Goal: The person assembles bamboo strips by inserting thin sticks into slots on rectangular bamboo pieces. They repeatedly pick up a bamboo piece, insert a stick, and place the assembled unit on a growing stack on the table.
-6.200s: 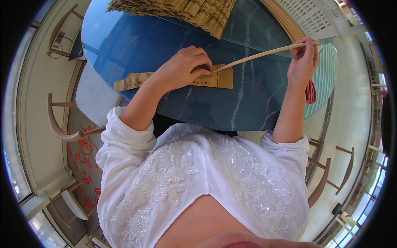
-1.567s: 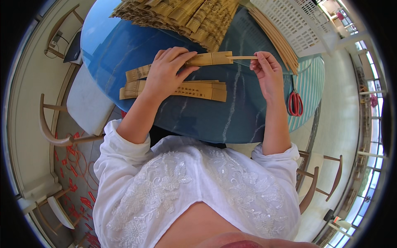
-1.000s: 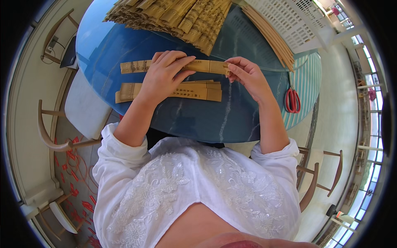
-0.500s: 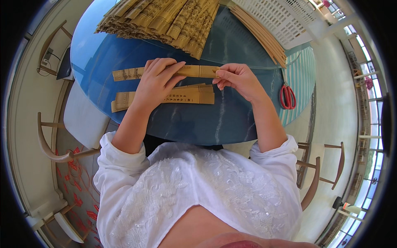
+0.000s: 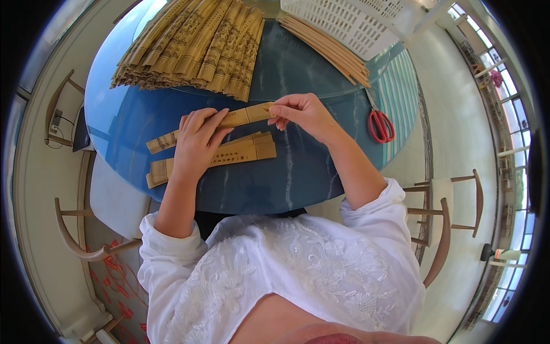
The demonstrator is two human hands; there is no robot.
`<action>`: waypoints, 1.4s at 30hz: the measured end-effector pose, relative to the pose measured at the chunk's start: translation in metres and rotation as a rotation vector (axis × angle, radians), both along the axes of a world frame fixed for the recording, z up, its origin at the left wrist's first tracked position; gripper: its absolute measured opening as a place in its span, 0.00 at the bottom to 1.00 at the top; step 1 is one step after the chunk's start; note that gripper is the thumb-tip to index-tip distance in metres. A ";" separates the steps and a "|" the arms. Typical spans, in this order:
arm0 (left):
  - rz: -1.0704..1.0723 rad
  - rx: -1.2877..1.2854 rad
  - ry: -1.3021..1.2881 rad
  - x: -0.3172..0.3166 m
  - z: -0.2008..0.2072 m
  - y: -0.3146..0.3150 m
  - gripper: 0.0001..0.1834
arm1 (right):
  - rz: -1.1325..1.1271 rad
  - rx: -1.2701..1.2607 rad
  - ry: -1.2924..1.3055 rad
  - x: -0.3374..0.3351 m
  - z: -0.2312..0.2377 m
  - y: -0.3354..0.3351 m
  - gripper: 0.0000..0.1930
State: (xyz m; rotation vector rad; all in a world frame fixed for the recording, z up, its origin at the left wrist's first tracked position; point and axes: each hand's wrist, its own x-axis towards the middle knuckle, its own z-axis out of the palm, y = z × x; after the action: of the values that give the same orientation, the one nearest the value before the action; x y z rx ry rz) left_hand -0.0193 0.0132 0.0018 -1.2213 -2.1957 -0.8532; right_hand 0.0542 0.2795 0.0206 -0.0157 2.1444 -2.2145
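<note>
Dark characters (image 5: 239,155) on paper strips (image 5: 262,151)

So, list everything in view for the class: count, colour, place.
Table: one, blue, centre
Strip pile: many, tan, table's far left
Sticks: several, tan, right of pile
Basket: one, white, beyond sticks
Scissors: one, red-handled, table's right
Loose strips: at least two, tan, near side
Held strip: one, tan, between pile and loose strips
Chairs: at least three, brown, both sides
Floor shapes: several, red, left
Shirt: one, white, lower half
Left grip: one, bare, over held strip
Right grip: one, bare, held strip's end
</note>
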 end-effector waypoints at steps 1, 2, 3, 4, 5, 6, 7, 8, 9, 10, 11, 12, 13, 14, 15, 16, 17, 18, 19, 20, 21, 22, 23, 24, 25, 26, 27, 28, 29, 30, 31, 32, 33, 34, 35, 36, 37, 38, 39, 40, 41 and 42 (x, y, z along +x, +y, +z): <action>0.007 -0.001 0.003 0.001 0.000 0.000 0.20 | -0.017 -0.018 0.026 -0.001 -0.001 0.003 0.10; 0.013 -0.002 0.006 0.001 0.000 0.000 0.20 | -0.171 0.147 0.153 -0.004 -0.004 0.008 0.10; 0.026 -0.007 -0.006 0.000 0.001 0.000 0.20 | -0.326 0.312 0.278 -0.008 -0.007 0.017 0.10; 0.045 -0.013 -0.020 -0.001 0.000 -0.003 0.21 | -0.474 0.477 0.400 -0.012 -0.010 0.026 0.10; 0.061 -0.018 -0.036 0.000 -0.001 -0.004 0.21 | -0.626 0.704 0.413 -0.015 -0.009 0.040 0.10; 0.051 -0.013 -0.027 -0.001 -0.001 -0.004 0.21 | -0.775 0.933 0.420 -0.015 -0.008 0.057 0.11; 0.043 -0.008 -0.019 -0.002 -0.001 -0.004 0.21 | -0.845 1.089 0.424 -0.015 -0.011 0.072 0.12; 0.034 -0.002 -0.008 -0.002 -0.001 -0.004 0.20 | -0.916 1.246 0.428 -0.013 -0.015 0.087 0.12; 0.029 -0.003 -0.015 -0.001 0.000 -0.003 0.20 | -0.985 1.403 0.431 -0.012 -0.021 0.099 0.12; 0.026 -0.003 -0.023 0.000 0.001 -0.003 0.20 | -1.008 1.421 0.364 -0.011 -0.022 0.104 0.12; 0.024 -0.002 -0.030 0.001 0.001 -0.003 0.21 | -1.030 1.438 0.298 -0.011 -0.024 0.108 0.13; 0.023 -0.003 -0.037 0.002 0.002 -0.003 0.21 | -1.051 1.453 0.232 -0.010 -0.026 0.112 0.13; 0.025 -0.003 -0.046 0.002 0.002 -0.004 0.21 | -1.035 1.478 0.195 -0.010 -0.027 0.115 0.13; 0.028 -0.002 -0.054 0.002 0.002 -0.005 0.21 | -1.042 1.483 0.170 -0.009 -0.029 0.117 0.13; 0.025 0.004 -0.060 0.002 0.002 -0.005 0.21 | -1.050 1.487 0.145 -0.009 -0.030 0.119 0.12; 0.022 0.011 -0.065 0.002 0.002 -0.005 0.21 | -1.056 1.491 0.120 -0.009 -0.031 0.119 0.12; 0.018 0.017 -0.070 0.002 0.002 -0.005 0.21 | -1.055 1.495 0.110 -0.009 -0.032 0.120 0.12; 0.017 0.017 -0.066 0.001 0.002 -0.005 0.21 | -1.053 1.498 0.100 -0.010 -0.035 0.121 0.12; 0.016 0.016 -0.063 0.001 0.002 -0.005 0.21 | -1.051 1.501 0.088 -0.010 -0.035 0.121 0.11; 0.013 0.015 -0.060 0.001 0.001 -0.005 0.21 | -1.037 1.489 0.085 -0.010 -0.035 0.122 0.11; 0.012 0.021 -0.058 0.001 0.001 -0.005 0.21 | -1.022 1.477 0.081 -0.009 -0.034 0.123 0.10; 0.010 0.025 -0.057 0.001 0.001 -0.005 0.21 | -1.007 1.463 0.076 -0.009 -0.033 0.123 0.09; 0.008 0.029 -0.055 0.001 0.001 -0.005 0.21 | -1.006 1.472 0.065 -0.009 -0.033 0.122 0.09; 0.007 0.029 -0.056 0.001 0.001 -0.006 0.21 | -1.004 1.481 0.054 -0.009 -0.032 0.121 0.08; 0.006 0.030 -0.056 0.000 0.001 -0.006 0.21 | -1.004 1.491 0.043 -0.009 -0.031 0.120 0.08; 0.005 0.031 -0.056 0.000 0.001 -0.006 0.21 | -1.006 1.488 0.047 -0.009 -0.030 0.120 0.07; 0.003 0.031 -0.058 0.000 0.001 -0.006 0.21 | -1.008 1.486 0.052 -0.010 -0.030 0.120 0.07; 0.003 0.029 -0.060 0.001 0.002 -0.006 0.21 | -1.009 1.483 0.056 -0.010 -0.029 0.118 0.07; 0.003 0.028 -0.062 0.001 0.003 -0.006 0.21 | -1.018 1.489 0.062 -0.010 -0.028 0.115 0.06; 0.006 0.025 -0.062 0.001 0.003 -0.007 0.21 | -1.027 1.495 0.068 -0.010 -0.026 0.112 0.06; 0.009 0.022 -0.065 0.001 0.003 -0.007 0.21 | -1.034 1.502 0.073 -0.010 -0.023 0.108 0.06; 0.013 0.019 -0.067 0.000 0.002 -0.007 0.21 | -1.047 1.493 0.103 -0.009 -0.021 0.105 0.06; 0.015 0.018 -0.070 0.000 0.002 -0.007 0.21 | -1.058 1.483 0.134 -0.008 -0.018 0.103 0.06; 0.019 0.017 -0.074 0.000 0.002 -0.007 0.21 | -1.068 1.472 0.166 -0.008 -0.015 0.100 0.07; 0.023 0.017 -0.077 0.000 0.001 -0.007 0.21 | -1.065 1.356 0.203 -0.008 -0.013 0.101 0.06; 0.021 0.024 -0.070 -0.001 0.001 -0.007 0.21 | -1.058 1.239 0.238 -0.009 -0.011 0.103 0.06; 0.020 0.030 -0.064 -0.002 0.000 -0.007 0.21 | -1.047 1.122 0.269 -0.010 -0.006 0.099 0.06; 0.020 0.035 -0.058 -0.003 -0.001 -0.007 0.20 | -1.053 0.917 0.286 -0.011 -0.003 0.094 0.06; 0.025 0.032 -0.063 -0.004 -0.002 -0.008 0.20 | -1.052 0.713 0.298 -0.012 0.002 0.088 0.06; 0.026 0.030 -0.069 -0.005 -0.002 -0.008 0.20 | -1.047 0.510 0.305 -0.012 0.006 0.083 0.06; 0.027 0.028 -0.074 -0.005 -0.003 -0.008 0.21 | -1.022 0.397 0.357 -0.012 0.007 0.084 0.07; 0.030 0.029 -0.077 -0.005 -0.003 -0.008 0.21 | -0.994 0.266 0.383 -0.011 0.009 0.087 0.07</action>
State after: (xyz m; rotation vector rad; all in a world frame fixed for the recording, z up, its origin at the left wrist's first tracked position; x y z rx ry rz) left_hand -0.0248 0.0052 -0.0016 -1.1565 -2.2487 -0.9313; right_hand 0.0435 0.3662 0.0292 0.8902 3.1223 -2.4260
